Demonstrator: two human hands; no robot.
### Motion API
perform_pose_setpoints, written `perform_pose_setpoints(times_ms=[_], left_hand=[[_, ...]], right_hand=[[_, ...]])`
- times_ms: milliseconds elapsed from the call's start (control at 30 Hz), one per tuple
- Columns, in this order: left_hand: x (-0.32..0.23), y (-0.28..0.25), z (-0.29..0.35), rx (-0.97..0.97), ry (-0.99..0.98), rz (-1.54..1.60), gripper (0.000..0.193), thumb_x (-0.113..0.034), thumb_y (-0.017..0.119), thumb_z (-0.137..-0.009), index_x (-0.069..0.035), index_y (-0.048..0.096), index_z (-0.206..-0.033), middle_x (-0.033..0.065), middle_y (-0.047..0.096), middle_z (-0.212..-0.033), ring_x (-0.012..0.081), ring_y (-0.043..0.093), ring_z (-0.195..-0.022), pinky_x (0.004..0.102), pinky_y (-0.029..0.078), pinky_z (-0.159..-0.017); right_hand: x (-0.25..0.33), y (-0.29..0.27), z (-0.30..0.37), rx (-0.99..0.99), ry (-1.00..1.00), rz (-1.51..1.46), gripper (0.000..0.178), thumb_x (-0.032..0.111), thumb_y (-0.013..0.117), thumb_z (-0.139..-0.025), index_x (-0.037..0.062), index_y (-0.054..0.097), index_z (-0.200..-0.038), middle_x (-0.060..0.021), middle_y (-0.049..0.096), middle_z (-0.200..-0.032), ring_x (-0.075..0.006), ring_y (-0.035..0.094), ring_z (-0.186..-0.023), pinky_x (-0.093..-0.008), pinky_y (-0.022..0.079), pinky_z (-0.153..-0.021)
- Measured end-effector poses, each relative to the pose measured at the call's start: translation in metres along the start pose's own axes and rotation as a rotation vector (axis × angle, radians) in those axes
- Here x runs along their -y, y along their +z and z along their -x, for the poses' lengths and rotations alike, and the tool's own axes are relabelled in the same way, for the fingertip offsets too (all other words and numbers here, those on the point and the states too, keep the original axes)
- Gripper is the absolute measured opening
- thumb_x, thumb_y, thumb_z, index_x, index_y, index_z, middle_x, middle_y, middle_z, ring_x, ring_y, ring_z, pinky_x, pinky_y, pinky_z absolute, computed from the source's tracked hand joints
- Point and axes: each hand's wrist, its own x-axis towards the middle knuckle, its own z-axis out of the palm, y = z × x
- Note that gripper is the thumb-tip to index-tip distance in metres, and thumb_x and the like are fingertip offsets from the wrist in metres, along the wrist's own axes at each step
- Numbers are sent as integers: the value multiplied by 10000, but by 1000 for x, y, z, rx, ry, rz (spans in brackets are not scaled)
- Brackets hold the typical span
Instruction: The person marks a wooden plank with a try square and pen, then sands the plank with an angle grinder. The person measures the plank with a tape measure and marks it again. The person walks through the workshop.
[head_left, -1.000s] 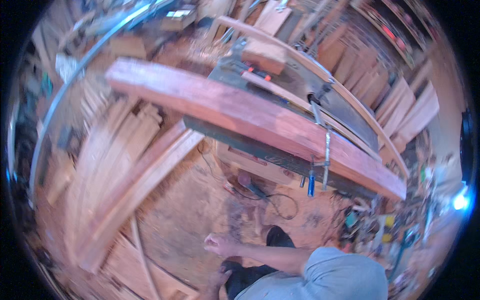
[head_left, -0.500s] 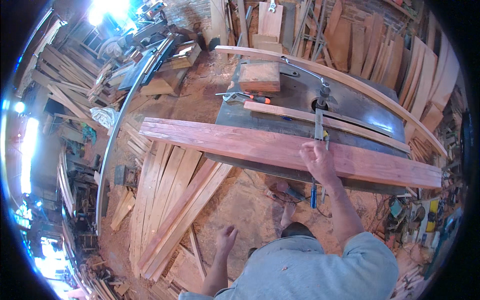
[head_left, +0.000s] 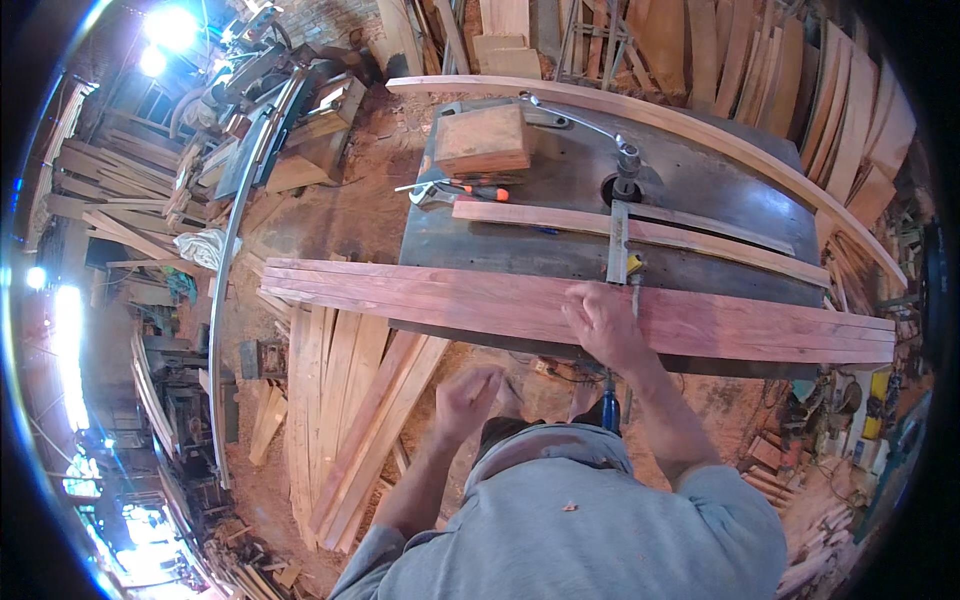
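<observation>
A stack of reddish planks (head_left: 450, 300) lies across the near side of a dark metal machine table (head_left: 570, 180). My right hand (head_left: 603, 325) is closed on top of the planks, right beside a bar clamp (head_left: 619, 243) that spans them. Whatever its curled fingers hold is hidden. Below the table edge the clamp's blue handle (head_left: 610, 408) hangs down in front of me. My left hand (head_left: 468, 402) is held in the air short of the planks, fingers curled, with nothing visible in it. Beyond the clamp, a wrench (head_left: 570, 118) reaches to the spindle (head_left: 627, 172) standing on the table.
On the table are a wooden block (head_left: 481, 138), an orange-handled screwdriver (head_left: 487, 192), an adjustable wrench (head_left: 432, 193) and a thin strip (head_left: 540, 217). A long curved board (head_left: 690, 125) lies along the far edge. Loose boards (head_left: 345, 400) lean at the near left.
My left hand has risen and moved toward the planks. My right hand stays by the clamp. The view has shifted, so the table sits slightly farther left.
</observation>
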Motion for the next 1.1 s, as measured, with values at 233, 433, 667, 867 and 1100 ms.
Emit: perform_pose_setpoints(times_ms=[233,433,667,867,1100], left_hand=[[15,-22,-130,-100,174,111,166,-53,732,-906,-12,726,-1066,146,750,-979,282,748,-928,340,572,-825],[73,-65,-141,68,220,179,160,-46,727,-913,-15,729,-1070,151,754,-1002,281,748,-940,343,574,-832],[135,-111,-147,130,119,249,219,-39,733,-899,-25,725,-1118,147,756,-1037,275,749,-953,339,579,-839],[133,-104,-178,195,248,159,254,-46,736,-904,-38,718,-1158,109,729,-964,229,720,-878,348,574,-793],[128,-98,-207,266,392,-200,295,-119,720,-905,-84,719,-1198,144,725,-923,355,712,-851,416,575,-745]], right_hand=[[-104,83,-111,307,462,356,322,162,586,-930,-50,638,-1167,-261,667,-1196,-429,651,-1125,-493,535,-975],[-115,127,-116,316,518,476,430,141,591,-901,-61,579,-1280,-278,600,-1339,-447,604,-1213,-502,512,-1035],[-111,139,-122,363,363,574,226,131,670,-820,13,613,-1004,-204,660,-1079,-424,638,-1052,-534,507,-915],[-2,157,-161,215,408,353,150,142,684,-771,41,634,-869,-190,687,-884,-411,679,-863,-495,526,-751],[131,124,-149,303,660,-144,325,332,809,-870,29,710,-934,-101,738,-861,-193,710,-841,-363,556,-788]])
